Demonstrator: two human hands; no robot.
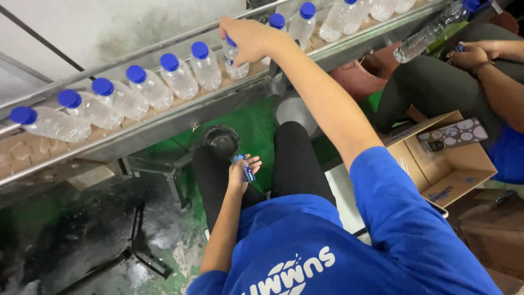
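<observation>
**Hand on a bottle at the conveyor**

The right hand point(248, 38) closed over a bottle point(234, 61) standing in the row on the conveyor point(164, 117), gripping its top. The left hand point(243, 169) rested on the knee, loosely curled around small blue seals point(246, 170), kept ready.

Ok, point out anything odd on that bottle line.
Most capped bottles lean in an even row on the conveyor. One bottle at upper right lies tipped over the rail, off the line. The right hand grips another bottle; nothing looks spilled.
</observation>
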